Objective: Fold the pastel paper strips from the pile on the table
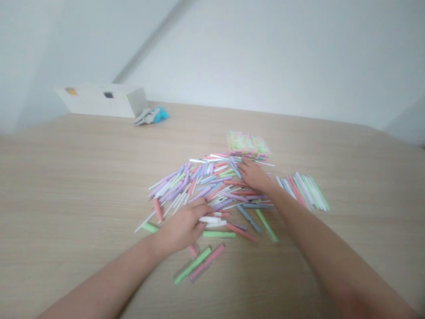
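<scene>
A loose heap of slim pastel sticks, pen-like in shape, spreads over the table in purple, white, blue, red and green. At its near left side, my left hand is closed around white sticks, which poke out past the thumb and fingers. My right hand reaches into the far right of the heap, its fingers bent down together among blue and red sticks. What its fingertips grip is hidden and blurred. Nearer to me lie a green stick and a pink stick, side by side.
Right of my right forearm, several sticks lie in a neat row. Pink-and-green printed packs are stacked behind the heap. A white box stands at the back left beside a crumpled grey and blue item. A wall bounds the wooden table.
</scene>
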`<state>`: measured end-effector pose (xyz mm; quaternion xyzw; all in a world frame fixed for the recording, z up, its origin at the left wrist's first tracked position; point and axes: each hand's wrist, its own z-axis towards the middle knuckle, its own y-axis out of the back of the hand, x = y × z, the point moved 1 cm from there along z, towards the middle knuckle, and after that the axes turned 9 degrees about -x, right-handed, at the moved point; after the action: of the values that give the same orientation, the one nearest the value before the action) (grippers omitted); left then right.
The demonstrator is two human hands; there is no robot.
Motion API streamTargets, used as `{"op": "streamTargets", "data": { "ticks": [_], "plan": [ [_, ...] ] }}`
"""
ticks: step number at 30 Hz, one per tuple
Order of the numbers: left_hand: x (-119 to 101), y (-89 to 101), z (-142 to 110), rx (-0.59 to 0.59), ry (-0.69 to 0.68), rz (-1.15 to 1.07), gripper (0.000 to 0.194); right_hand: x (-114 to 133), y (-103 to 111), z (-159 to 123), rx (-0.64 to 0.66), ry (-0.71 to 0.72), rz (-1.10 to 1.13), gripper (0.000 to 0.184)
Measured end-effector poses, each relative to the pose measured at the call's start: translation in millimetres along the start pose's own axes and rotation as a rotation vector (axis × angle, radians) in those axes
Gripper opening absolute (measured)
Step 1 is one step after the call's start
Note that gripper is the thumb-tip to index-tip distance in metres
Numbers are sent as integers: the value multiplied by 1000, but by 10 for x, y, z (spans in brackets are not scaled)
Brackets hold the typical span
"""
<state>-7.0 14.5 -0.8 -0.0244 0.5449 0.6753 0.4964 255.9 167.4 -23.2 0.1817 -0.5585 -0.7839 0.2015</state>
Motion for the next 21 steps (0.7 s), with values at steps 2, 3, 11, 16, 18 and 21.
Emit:
{"op": "streamTargets", "data": {
  "ticks": [2,3,11,16,18,21],
  "plan": [
    [7,-6,1,4,-4,1,35,12,26,-63,11,39,12,41],
    [11,-10,1,3,-6,1,34,18,36,-91,14,52,17,40],
    [9,-13,-9,0,-18,-7,34,49,80,-181,17,12,37,41],
    [8,-9,-9,-4,-16,-1,34,106,149,-165,20,-42,54,36],
    [10,-12,-6,-2,-12,2,33,135,174,-163,13,-66,66,35],
    [13,-20,-3,1,-6,2,33,165,200,-155,-8,-111,80,35]
  ]
}}
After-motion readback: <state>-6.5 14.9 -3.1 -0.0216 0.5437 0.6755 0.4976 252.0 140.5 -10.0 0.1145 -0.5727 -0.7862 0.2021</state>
